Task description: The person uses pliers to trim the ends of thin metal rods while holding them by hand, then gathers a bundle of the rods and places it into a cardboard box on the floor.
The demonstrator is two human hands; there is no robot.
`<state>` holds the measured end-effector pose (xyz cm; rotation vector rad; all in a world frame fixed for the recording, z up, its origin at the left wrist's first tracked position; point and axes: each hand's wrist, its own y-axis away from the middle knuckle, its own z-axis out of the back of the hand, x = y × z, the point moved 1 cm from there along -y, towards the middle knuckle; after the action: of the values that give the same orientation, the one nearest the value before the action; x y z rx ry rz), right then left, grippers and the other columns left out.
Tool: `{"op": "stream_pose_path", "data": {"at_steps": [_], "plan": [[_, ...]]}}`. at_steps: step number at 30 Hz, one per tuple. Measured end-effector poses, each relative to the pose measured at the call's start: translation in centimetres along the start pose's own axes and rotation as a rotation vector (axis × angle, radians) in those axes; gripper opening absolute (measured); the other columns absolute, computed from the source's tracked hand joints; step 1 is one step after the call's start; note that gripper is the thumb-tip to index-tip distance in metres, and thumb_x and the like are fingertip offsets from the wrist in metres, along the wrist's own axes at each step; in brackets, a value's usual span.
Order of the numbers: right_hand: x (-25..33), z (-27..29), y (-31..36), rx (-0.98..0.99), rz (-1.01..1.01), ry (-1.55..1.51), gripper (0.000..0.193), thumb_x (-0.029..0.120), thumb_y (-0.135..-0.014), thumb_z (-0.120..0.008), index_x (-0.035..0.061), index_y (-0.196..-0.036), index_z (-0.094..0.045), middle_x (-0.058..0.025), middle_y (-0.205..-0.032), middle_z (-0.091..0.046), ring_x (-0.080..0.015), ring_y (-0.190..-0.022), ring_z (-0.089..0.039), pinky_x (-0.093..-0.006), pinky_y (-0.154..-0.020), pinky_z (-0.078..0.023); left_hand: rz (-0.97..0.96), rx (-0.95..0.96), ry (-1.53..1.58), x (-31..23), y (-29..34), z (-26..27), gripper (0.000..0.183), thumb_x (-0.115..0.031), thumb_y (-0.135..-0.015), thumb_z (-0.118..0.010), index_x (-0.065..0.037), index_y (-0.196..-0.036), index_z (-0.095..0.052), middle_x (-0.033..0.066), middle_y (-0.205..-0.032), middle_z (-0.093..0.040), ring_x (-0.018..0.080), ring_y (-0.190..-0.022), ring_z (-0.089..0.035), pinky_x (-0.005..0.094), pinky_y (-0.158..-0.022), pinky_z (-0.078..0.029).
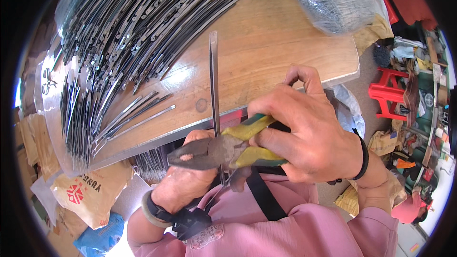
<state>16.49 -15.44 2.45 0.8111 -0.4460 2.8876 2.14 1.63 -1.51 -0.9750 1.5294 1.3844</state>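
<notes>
My right hand (309,128) is wrapped round the yellow-and-green handles of a pair of combination pliers (209,154). The dark jaws point left, in front of my left hand. A long, thin metal strip (214,76) with a flattened upper end stands nearly upright, passing behind the pliers' head. My left hand (185,185) is closed around the strip's lower part, close to my body; the pliers cover much of its fingers. Whether the pliers touch the strip I cannot tell.
Many similar metal strips (138,24) lie heaped on the wooden table (257,43), some hanging over its left edge. A plastic-wrapped bundle (333,0) lies at the far right. Paper sacks (90,190) stand lower left. A red stool (388,90) is on the floor to the right.
</notes>
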Motion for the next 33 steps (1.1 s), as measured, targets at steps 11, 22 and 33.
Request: {"op": "stream_pose_path", "data": {"at_steps": [11,22,33], "plan": [[-1.3,0.4,3.5,0.007,-0.288,-0.216,0.028,0.023,-0.076,-0.079,-0.0026,-0.084,-0.070,-0.0153,-0.109,-0.059,-0.0311,-0.092,-0.058,-0.0389,-0.078,-0.048,-0.078,-0.385,0.830,-0.4,0.1,-3.1,0.007,-0.002,-0.095,-0.059,0.004,-0.099,-0.057,0.0047,-0.066,-0.056,0.0050,-0.049,-0.041,0.0199,-0.044,-0.031],[-0.3,-0.9,3.4,0.183,-0.153,-0.153,0.036,0.018,-0.067,-0.078,-0.0048,-0.089,-0.062,-0.0178,-0.109,-0.056,-0.0315,-0.091,-0.062,-0.0376,-0.073,-0.053,-0.035,-0.606,0.501,-0.7,0.4,-3.5,0.008,-0.004,-0.093,-0.060,0.000,-0.094,-0.053,0.0058,-0.064,-0.055,0.0084,-0.043,-0.041,0.0213,-0.041,-0.030],[-1.7,0.1,-2.9,0.185,0.052,-0.071,0.029,0.024,-0.075,-0.074,0.0002,-0.086,-0.060,-0.0178,-0.108,-0.057,-0.0276,-0.088,-0.063,-0.0348,-0.066,-0.053,-0.127,-0.790,0.199,0.9,5.0,3.1,0.011,-0.006,-0.090,-0.062,-0.005,-0.089,-0.051,-0.0004,-0.059,-0.047,0.0050,-0.043,-0.036,0.0194,-0.041,-0.026]]}}
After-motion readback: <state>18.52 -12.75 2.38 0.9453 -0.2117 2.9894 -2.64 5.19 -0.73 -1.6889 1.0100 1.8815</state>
